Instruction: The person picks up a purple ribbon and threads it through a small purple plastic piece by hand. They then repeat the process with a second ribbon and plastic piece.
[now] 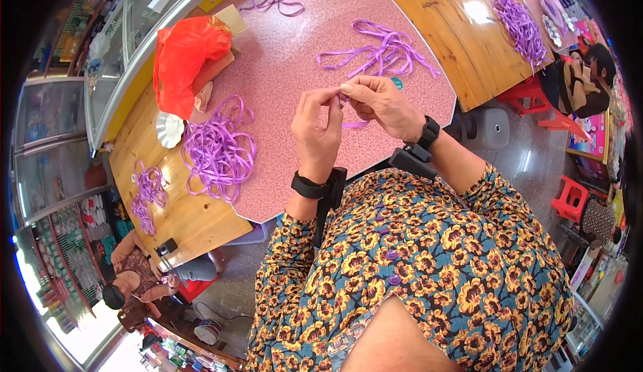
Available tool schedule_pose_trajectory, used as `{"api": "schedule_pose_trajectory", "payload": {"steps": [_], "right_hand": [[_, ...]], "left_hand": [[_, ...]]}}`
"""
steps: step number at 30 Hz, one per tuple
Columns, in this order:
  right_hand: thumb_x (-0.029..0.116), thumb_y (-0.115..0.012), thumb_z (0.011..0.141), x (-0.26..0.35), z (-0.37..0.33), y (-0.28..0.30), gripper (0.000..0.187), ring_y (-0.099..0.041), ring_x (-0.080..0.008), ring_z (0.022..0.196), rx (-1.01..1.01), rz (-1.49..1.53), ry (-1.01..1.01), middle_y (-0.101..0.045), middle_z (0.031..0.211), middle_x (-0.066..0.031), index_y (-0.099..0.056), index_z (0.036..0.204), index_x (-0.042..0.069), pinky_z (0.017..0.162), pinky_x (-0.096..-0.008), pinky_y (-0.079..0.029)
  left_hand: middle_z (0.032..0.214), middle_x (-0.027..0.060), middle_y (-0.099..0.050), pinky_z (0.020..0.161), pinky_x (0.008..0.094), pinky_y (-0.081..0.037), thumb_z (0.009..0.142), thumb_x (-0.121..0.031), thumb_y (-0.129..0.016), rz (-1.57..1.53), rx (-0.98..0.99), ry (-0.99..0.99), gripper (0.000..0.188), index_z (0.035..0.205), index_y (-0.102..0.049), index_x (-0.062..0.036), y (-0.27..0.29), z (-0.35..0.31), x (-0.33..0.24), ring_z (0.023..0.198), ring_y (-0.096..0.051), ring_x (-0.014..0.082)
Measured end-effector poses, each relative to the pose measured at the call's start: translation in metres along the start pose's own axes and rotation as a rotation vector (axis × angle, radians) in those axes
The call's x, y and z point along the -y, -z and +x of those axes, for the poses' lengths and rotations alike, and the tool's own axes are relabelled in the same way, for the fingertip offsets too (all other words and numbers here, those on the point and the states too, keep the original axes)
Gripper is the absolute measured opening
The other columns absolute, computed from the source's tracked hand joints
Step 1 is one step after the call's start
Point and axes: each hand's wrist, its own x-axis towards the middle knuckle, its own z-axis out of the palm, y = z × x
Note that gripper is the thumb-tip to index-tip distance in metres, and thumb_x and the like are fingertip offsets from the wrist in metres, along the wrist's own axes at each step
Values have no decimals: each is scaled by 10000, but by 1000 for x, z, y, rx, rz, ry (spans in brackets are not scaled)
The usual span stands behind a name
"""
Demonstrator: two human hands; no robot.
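Observation:
Above the pink tabletop [281,57], both my hands come together with fingertips pinched. My left hand [315,124] and my right hand [385,107] meet at a thin purple ribbon [355,125], mostly hidden by the fingers; a short length shows below them. Just beyond the right hand lies a loose bunch of purple ribbon [382,47], with a small teal item [397,83] partly covered by that hand. To the left, a larger tangled heap of purple ribbon [218,151] rests across the table's edge. Each wrist wears a black band.
A red plastic bag [187,60] covers a box at the left, beside a white fluted dish [169,129]. More purple ribbon [520,27] lies on the wooden table at right. Two people sit nearby, one lower left and one at right. A grey stool [492,129] stands right.

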Motion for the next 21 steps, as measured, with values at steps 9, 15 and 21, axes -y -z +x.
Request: {"api": "schedule_pose_trajectory", "payload": {"steps": [9, 15, 21], "right_hand": [[252, -651, 938, -1, -1, 3, 184, -386, -14, 520, -151, -33, -50, -491, 636, 88, -674, 862, 86, 453, -196, -284], [251, -660, 927, -3, 3, 1, 182, -390, -25, 517, -200, -268, 9, -489, 627, 76, -667, 840, 91, 457, -201, -294], [240, -650, 932, -5, 2, 6, 185, -383, -25, 518, -222, -143, -79, -475, 622, 78, -660, 825, 90, 457, -197, -284]], "left_hand": [[883, 75, -652, 740, 361, -488, 789, -15, -716, 326, 54, -309, 190, 962, -652, -55, 5, 3, 8, 804, -636, 244], [860, 30, -626, 824, 378, -411, 780, -67, -736, 501, 69, -482, 209, 968, -650, -102, 10, 4, 17, 810, -602, 194], [882, 27, -633, 799, 349, -406, 788, -62, -738, 421, 66, -460, 188, 946, -651, -114, 7, 7, 21, 818, -597, 195]]}}
